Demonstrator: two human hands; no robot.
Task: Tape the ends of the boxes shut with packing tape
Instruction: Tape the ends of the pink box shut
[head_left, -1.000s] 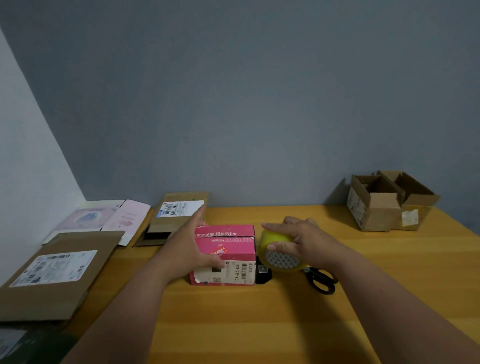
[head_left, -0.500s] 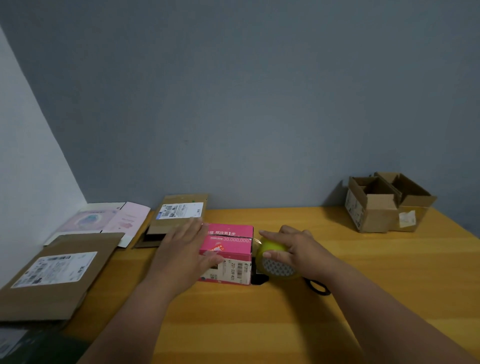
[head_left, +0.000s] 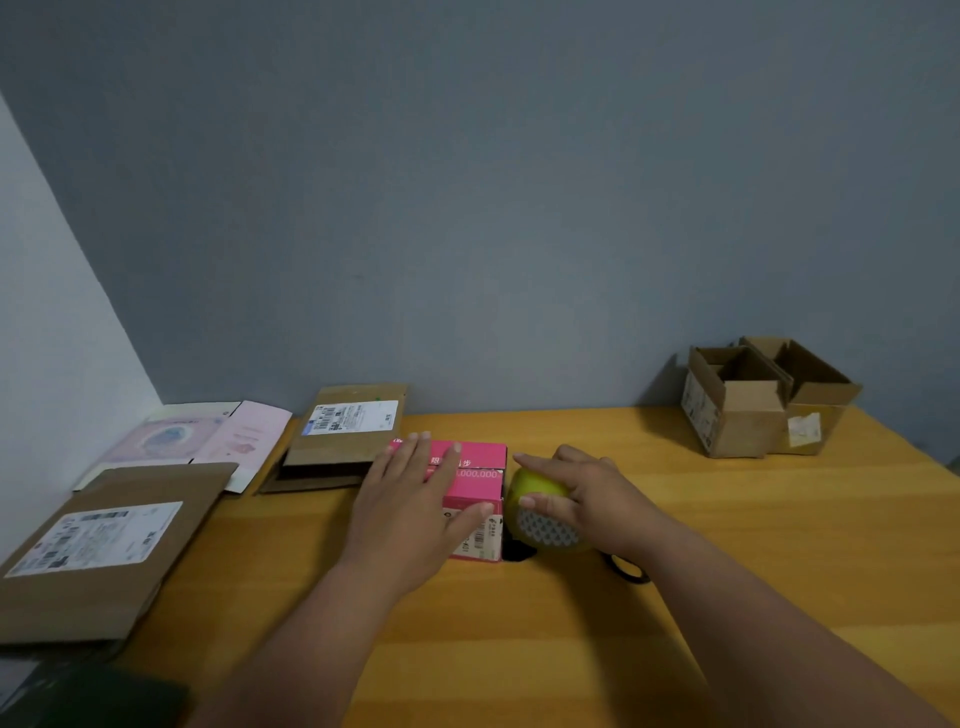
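A small pink box (head_left: 480, 475) with white labels sits on the wooden table (head_left: 727, 519) in the middle. My left hand (head_left: 410, 499) lies over its top and left side, fingers straight across the top and thumb against the near face. A yellow roll of packing tape (head_left: 540, 514) stands right against the box's right end. My right hand (head_left: 587, 493) grips the roll from above, fingers curled over it.
Black scissors (head_left: 628, 569) lie behind my right wrist, mostly hidden. Two open brown cartons (head_left: 753, 405) stand at the back right. Flat brown mailers (head_left: 104, 545) (head_left: 345, 431) and a pink flattened box (head_left: 218, 436) lie at the left.
My left hand has slid further over the pink box's top. The tape roll in my right hand has come down and closer against the box's right end.
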